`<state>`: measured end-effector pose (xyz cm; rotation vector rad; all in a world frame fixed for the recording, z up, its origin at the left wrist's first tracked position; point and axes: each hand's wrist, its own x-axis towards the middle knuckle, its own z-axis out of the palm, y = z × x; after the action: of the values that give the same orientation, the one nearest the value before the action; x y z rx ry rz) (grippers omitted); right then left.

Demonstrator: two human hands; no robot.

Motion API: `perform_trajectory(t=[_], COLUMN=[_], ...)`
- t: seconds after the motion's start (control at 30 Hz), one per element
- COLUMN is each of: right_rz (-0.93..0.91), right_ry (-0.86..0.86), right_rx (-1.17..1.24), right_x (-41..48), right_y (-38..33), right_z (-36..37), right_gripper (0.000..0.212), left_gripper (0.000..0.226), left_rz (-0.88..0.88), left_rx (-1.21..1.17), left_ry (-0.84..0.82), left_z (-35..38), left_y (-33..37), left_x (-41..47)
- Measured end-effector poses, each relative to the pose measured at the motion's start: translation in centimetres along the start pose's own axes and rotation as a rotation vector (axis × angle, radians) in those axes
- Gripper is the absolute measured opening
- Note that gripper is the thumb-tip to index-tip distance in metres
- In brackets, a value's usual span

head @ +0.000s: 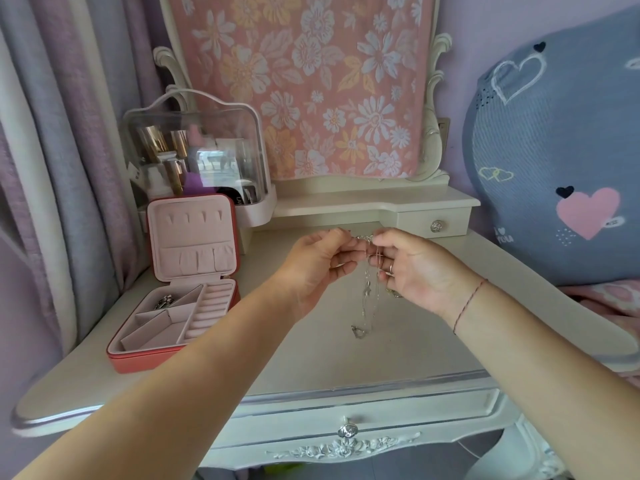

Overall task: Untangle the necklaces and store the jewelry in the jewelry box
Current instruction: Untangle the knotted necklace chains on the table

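The left hand (pixel 317 268) and right hand (pixel 412 271) pinch necklaces (pixel 367 296); jewelry box (pixel 145 362) holds silver piece (pixel 163 302).

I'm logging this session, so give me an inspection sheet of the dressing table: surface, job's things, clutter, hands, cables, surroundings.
Surface: pale dressing table.
Job's things: tangled necklaces hang from both hands; jewelry box lies open at left, with a silver piece in its back-left compartment.
Clutter: clear cosmetics organiser behind the box.
Hands: left hand and right hand both pinch the necklaces at the top.
Cables: nothing seen.
Surroundings: curtain at left, floral cloth behind, heart-print cushion at right.
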<state>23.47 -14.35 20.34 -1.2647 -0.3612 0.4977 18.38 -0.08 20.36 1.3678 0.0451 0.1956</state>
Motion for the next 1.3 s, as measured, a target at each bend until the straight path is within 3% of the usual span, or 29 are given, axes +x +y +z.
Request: perform_trajectory(t=[0.17, 0.43, 0.53, 0.63, 0.8, 0.97, 1.17, 1.3], right_rz=[-0.095, -0.114, -0.119, -0.103, -0.061, -0.023, 0.038, 0.066], right_ry=[-0.002, -0.039, -0.050, -0.013, -0.051, -0.061, -0.084, -0.127], right_rx=[-0.124, -0.046, -0.162, -0.310, -0.411, -0.346, -0.043, -0.103], right_x=[0.2, 0.7, 0.6, 0.5, 0.4, -0.1, -0.3, -0.5], right_y=[0.0, -0.4, -0.3, -0.3, 0.1, 0.3, 0.4, 0.9], right_z=[0.0, 0.1, -0.3, -1.2, -2.7, -3.8, -4.5, -4.5], right_gripper=[0.018, 0.016, 0.022, 0.010, 0.018, 0.031, 0.037, 0.035], left_gripper=[0.025, 0.022, 0.021, 0.019, 0.019, 0.018, 0.018, 0.019], left_rz=[0.004, -0.008, 0.009, 0.024, 0.017, -0.010, -0.057, -0.051], left_rx=[-0.038, -0.034, 0.040, 0.104, 0.151, 0.208, 0.164, 0.080], left_ry=[-0.006, -0.004, 0.012, 0.027, 0.093, 0.074, 0.006, -0.015], left_z=[-0.1, -0.1, -0.6, -1.6, -3.6, -4.6, -4.9, -5.0], left_y=[0.6, 0.9, 1.2, 1.6, 2.2, 2.3, 1.5, 1.3], left_x=[0.1, 0.3, 0.6, 0.8, 1.0, 0.7, 0.4, 0.4])
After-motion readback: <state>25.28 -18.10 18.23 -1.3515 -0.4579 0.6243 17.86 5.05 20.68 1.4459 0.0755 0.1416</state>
